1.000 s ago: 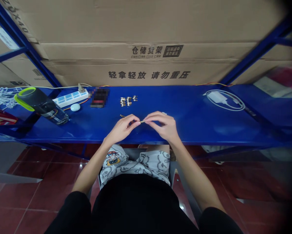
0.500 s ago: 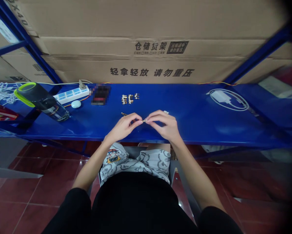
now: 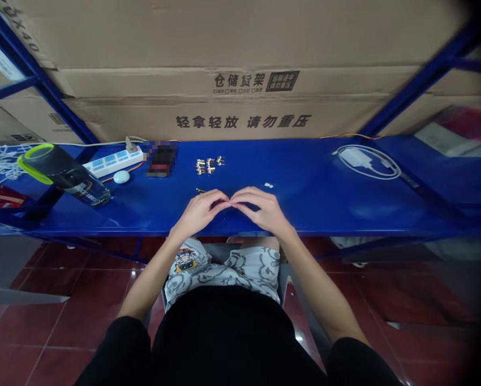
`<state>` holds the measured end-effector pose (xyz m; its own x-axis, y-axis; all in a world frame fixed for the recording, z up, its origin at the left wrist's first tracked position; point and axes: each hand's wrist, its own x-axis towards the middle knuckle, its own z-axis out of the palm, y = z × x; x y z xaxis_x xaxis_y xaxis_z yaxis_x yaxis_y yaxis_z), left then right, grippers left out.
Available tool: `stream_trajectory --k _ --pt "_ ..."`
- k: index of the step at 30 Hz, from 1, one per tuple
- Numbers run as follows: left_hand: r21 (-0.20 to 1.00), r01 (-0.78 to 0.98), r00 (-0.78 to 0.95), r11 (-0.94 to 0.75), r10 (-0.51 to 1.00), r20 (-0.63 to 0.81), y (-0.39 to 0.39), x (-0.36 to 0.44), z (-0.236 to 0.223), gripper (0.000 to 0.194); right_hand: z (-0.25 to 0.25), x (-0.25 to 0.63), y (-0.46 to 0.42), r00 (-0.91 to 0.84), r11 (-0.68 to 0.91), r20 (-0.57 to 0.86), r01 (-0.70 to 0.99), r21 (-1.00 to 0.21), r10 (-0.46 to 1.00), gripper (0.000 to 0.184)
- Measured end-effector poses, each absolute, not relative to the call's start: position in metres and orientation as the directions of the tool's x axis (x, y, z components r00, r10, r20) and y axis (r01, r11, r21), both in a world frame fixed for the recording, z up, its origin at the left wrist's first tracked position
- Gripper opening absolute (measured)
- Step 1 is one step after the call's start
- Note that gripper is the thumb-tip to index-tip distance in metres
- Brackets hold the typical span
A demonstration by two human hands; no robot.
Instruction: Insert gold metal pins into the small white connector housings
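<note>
Over the front of the blue tabletop (image 3: pixel 304 209), my left hand (image 3: pixel 204 209) and my right hand (image 3: pixel 260 209) meet at the fingertips, both in a pinch. What they hold is almost fully covered by the fingers; half a second ago a small brass-coloured piece showed there. Just behind my left hand lie thin brass-coloured pieces (image 3: pixel 200 191), partly hidden by it. A few small white pieces (image 3: pixel 268 185) rest beyond my right hand. Farther back, several small brass-and-white assemblies (image 3: pixel 210 165) stand grouped in short rows.
To the left are a dark bottle (image 3: pixel 69 177) with a lime-green rim, a white power strip (image 3: pixel 113 162), a white rounded object (image 3: pixel 121 177) and a blurred dark box (image 3: pixel 162 159). A white charger with coiled cable (image 3: pixel 367 161) lies right. Cardboard (image 3: pixel 240 43) backs the table.
My fingertips have closed together, covering the small brass-coloured piece that showed between them. The white pieces behind my right hand are now more visible. The whole view has shifted slightly.
</note>
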<state>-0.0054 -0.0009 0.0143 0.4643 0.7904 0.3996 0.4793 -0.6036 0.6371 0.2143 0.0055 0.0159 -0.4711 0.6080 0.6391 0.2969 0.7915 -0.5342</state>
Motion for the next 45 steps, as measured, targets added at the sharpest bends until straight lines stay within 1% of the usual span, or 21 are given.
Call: stream_trajectory --k 3,5,11,17,23,31,38,40,42,43,45 --pt "0.547 0.602 0.411 -0.581 0.813 0.412 0.000 -0.005 0.013 0.017 0.014 0.214 0.009 -0.457 0.746 0.590 0.382 -0.545 0.665 0.020" --pt "0.489 0.659 0.391 -0.571 0.816 0.426 0.000 -0.005 0.012 0.016 0.013 0.214 0.011 -0.449 0.715 0.557 0.450 -0.535 0.699 0.019" --pt "0.378 0.725 0.429 -0.576 0.807 0.406 0.003 -0.006 0.008 0.018 0.009 0.214 0.014 -0.497 0.679 0.465 0.568 -0.465 0.733 0.016" --pt "0.377 0.718 0.444 -0.585 0.802 0.399 0.005 -0.006 0.005 0.028 0.008 0.214 0.014 -0.538 0.668 0.395 0.620 -0.412 0.744 0.015" --pt "0.334 0.729 0.478 -0.598 0.793 0.377 0.005 -0.005 -0.001 0.033 0.009 0.214 0.015 -0.553 0.670 0.378 0.614 -0.418 0.743 0.016" --pt "0.375 0.721 0.480 -0.584 0.810 0.338 0.002 -0.004 0.000 0.037 0.010 0.213 0.014 -0.560 0.659 0.349 0.621 -0.425 0.752 0.014" --pt "0.351 0.720 0.506 -0.600 0.798 0.327 0.004 -0.006 -0.002 0.042 0.013 0.215 0.010 -0.600 0.692 0.351 0.578 -0.432 0.719 0.017" --pt "0.349 0.720 0.508 -0.600 0.798 0.324 0.004 -0.006 -0.002 0.043 0.013 0.215 0.010 -0.577 0.687 0.376 0.563 -0.460 0.725 0.020" --pt "0.352 0.721 0.505 -0.597 0.801 0.322 0.004 -0.006 -0.002 0.044 0.012 0.214 0.011 -0.505 0.652 0.412 0.590 -0.477 0.758 0.027" --pt "0.352 0.723 0.504 -0.594 0.802 0.321 0.004 -0.006 -0.002 0.044 0.010 0.214 0.011 -0.464 0.623 0.417 0.625 -0.470 0.781 0.031" --pt "0.345 0.728 0.505 -0.593 0.803 0.316 0.004 -0.005 -0.002 0.046 0.007 0.212 0.012 -0.415 0.563 0.396 0.714 -0.416 0.819 0.037"
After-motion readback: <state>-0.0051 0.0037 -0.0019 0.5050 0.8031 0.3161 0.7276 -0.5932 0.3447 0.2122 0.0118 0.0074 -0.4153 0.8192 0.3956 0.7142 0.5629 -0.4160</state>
